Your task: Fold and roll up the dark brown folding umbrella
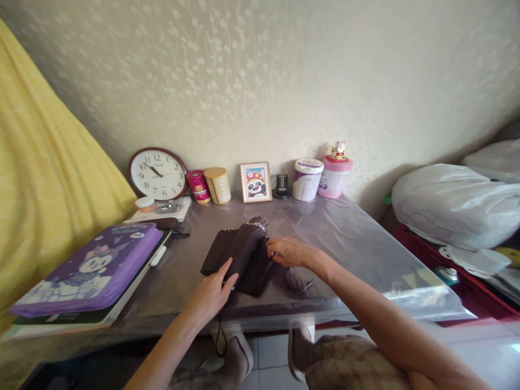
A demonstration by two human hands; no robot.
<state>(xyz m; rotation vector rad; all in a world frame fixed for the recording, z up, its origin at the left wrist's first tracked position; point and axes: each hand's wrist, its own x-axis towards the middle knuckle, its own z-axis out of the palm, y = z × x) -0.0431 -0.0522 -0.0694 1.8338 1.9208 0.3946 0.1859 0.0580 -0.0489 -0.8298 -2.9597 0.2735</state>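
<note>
A dark folding umbrella (239, 252) lies loosely folded on the table, its panels spread and metal rib tips showing at the far end. My left hand (213, 290) is closed around its near end, thumb and fingers on the cloth. A thin wrist strap (220, 338) hangs from that end over the table edge. On the right side my right hand (286, 251) pinches the edge of a panel, fingers bent. Just below that hand a small crumpled greyish-purple bundle (299, 279) rests on the table; I cannot make out its kind.
A purple zip folder (89, 265) lies on books at the left, near a yellow curtain (44, 151). Along the wall stand a clock (158, 174), tins, a framed panda picture (255, 183) and tubs (307, 181). White bags (455, 200) are heaped at the right.
</note>
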